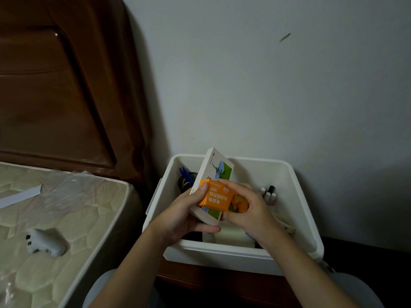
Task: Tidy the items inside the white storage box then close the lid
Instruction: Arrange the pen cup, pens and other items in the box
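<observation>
The white storage box (298,196) stands open on a dark wooden stand against the wall. Over it my left hand (184,216) grips a tall white carton with a green picture (216,172), tilted, thumb on its front. My right hand (246,207) holds a small orange carton (219,197) against that white carton. Inside the box are blue pens (185,173) at the back left, small white tubes (269,194) at the right, and other items hidden under my hands. No lid is in view.
A bare mattress (73,221) lies to the left with clear plastic wrap (60,192), a white strip (20,196) and a white controller-like device (45,242) on it. A brown headboard (55,85) rises behind. The grey wall is close behind the box.
</observation>
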Tool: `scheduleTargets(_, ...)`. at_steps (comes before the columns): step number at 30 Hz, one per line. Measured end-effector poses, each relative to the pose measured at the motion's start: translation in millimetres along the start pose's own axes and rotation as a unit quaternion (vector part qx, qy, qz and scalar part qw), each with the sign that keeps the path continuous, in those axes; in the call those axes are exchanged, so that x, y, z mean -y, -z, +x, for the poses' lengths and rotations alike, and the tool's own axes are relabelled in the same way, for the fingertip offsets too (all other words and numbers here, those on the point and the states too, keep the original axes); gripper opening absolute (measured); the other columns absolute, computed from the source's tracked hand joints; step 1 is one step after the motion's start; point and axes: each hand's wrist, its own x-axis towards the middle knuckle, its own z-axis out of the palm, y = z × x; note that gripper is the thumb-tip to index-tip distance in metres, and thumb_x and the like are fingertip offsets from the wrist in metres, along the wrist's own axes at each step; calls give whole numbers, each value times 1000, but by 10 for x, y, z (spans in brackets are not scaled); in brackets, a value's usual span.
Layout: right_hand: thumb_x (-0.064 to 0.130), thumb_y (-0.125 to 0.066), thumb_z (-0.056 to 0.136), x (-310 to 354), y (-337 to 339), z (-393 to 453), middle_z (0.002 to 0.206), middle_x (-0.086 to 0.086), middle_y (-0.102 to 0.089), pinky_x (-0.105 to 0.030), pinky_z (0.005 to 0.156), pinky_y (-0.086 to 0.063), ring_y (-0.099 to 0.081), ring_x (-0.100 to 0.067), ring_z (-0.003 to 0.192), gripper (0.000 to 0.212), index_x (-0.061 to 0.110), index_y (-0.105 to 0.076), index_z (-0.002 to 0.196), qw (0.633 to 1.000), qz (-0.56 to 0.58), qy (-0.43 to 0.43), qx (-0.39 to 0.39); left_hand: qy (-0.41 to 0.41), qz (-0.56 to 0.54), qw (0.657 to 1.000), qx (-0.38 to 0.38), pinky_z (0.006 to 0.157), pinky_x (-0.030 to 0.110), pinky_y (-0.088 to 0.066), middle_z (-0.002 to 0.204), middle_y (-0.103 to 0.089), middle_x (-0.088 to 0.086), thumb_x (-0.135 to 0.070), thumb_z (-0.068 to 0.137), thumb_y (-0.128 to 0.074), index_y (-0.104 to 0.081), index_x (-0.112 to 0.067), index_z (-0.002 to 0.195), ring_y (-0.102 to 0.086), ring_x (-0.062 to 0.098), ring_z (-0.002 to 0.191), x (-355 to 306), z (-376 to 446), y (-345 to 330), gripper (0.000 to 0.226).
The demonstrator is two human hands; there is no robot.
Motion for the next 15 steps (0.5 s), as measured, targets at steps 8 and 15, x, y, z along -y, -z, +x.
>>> scheduleTargets(8,79,-89,51,44,-20,3,128,11,-68,-44,89,-65,-69,-12,114,97,46,-51,134,981,77,-166,-58,-25,16,999,-42,98,59,-56,134,-68,12,-68,101,-47,-59,-39,141,-67,35,124,10,16,-21,51)
scheduleTargets(15,59,-77,82,138,-53,17,128,2,-68,-41,68,-67,-78,-18,99,70,40,-42,140,968,149,-198,-26,-64,151,985,-50,88,51,-63,129,-70,-4,-59,91,-72,-53,-45,141,-70,23,118,62,5,-45,56)
